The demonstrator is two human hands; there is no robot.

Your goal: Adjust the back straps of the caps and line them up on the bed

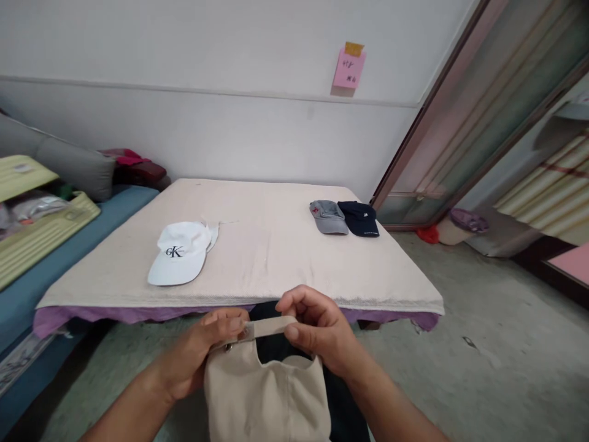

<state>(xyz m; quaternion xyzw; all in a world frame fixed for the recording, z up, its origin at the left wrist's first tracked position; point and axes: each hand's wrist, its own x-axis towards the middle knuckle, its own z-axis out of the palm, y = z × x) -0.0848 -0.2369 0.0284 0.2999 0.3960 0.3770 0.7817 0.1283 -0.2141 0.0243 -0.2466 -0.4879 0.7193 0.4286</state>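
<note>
Left hand (205, 344) and right hand (322, 325) pinch a beige cap's (248, 393) strap (271, 326), seemingly short of the table edge (391, 302).

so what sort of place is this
Probably a lived-in room in a home, though I can't say which room: there's a grey cushion on a blue padded seat or bed, and a pale striped curtain hangs at the far right.
</note>
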